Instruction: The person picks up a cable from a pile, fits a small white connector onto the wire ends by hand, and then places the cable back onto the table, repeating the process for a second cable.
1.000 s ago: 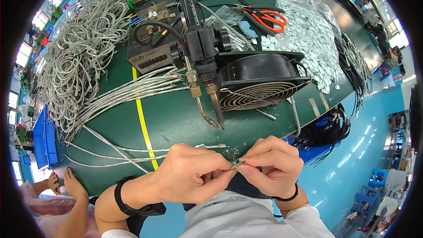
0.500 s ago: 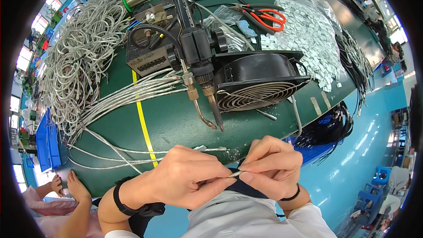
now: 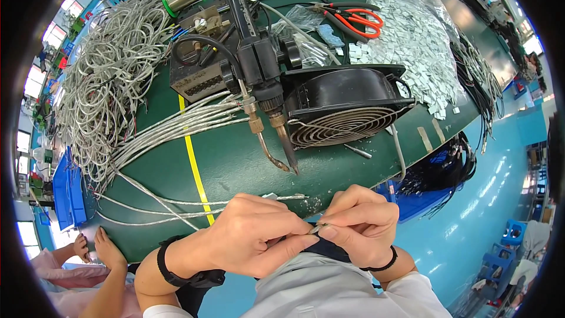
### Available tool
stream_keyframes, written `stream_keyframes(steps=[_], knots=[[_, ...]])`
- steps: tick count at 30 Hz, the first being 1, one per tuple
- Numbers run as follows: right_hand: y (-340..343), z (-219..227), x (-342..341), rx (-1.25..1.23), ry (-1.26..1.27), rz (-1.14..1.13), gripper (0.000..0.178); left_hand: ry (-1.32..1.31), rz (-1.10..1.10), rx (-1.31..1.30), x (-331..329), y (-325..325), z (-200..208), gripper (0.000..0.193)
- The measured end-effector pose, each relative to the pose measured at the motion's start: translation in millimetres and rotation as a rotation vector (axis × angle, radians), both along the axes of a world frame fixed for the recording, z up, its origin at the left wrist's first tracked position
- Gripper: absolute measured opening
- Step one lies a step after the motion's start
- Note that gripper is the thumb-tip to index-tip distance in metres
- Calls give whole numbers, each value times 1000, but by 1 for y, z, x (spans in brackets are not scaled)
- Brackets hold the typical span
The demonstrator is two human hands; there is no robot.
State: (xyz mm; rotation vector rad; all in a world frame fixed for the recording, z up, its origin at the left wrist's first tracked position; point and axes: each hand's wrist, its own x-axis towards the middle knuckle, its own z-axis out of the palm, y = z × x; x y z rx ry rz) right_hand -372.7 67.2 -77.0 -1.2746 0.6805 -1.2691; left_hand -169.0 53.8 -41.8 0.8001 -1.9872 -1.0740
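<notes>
In front of my body, over the near table edge, my left hand [image 3: 253, 235] pinches a silver braided cable [image 3: 315, 229] between thumb and forefinger. The thumb and fingertips of my right hand [image 3: 365, 229] close on the tip of that same cable; the fingers hide most of the end. A few loose silver cables [image 3: 168, 215] lie on the green table just beyond my left hand, one with a small pale tab near its tip. Beyond both hands, a soldering iron [image 3: 283, 135] points down in its stand, beside a bent metal feed tube [image 3: 268, 153].
A black fan [image 3: 347, 106] stands right of the iron. Tangled cables [image 3: 109, 70] fill the left side. White tabs [image 3: 412, 53] and red-handled scissors [image 3: 365, 23] lie far right. A blue bin [image 3: 67, 188] stands left, near a co-worker's hands [image 3: 106, 247].
My right fingertips have shifted slightly at the cable's tip, and a bit more of its end shows. The left hand keeps its pinch in nearly the same place.
</notes>
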Motion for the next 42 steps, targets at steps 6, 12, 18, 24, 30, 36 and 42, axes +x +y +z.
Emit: stream_keyframes(steps=[6, 12, 18, 24, 30, 36, 42], knots=[[4, 1, 3, -31, -61, -55, 15, 0, -23, -3, -2, -4, 2, 8], [9, -2, 0, 143, -275, 157, 15, 2, -99, 24, 1, -1, 2, 10], [-25, 18, -40, -305, 292, -140, 13, -53, 53, 159, 7, 5, 6, 9], [-103, 21, -104, -178, 838, -690, 16, 6, 67, 356, 3, 5, 8, 7], [-131, 5, -92, -366, 1030, -637, 10, -54, 78, 225, 2, 1, 6, 8], [-135, -2, -96, -551, 1048, -678, 7, 9, 142, 326, -4, 0, 8, 12], [-96, 9, -77, -141, 392, -668, 6, 66, 173, 282, 2, 1, 0, 12]])
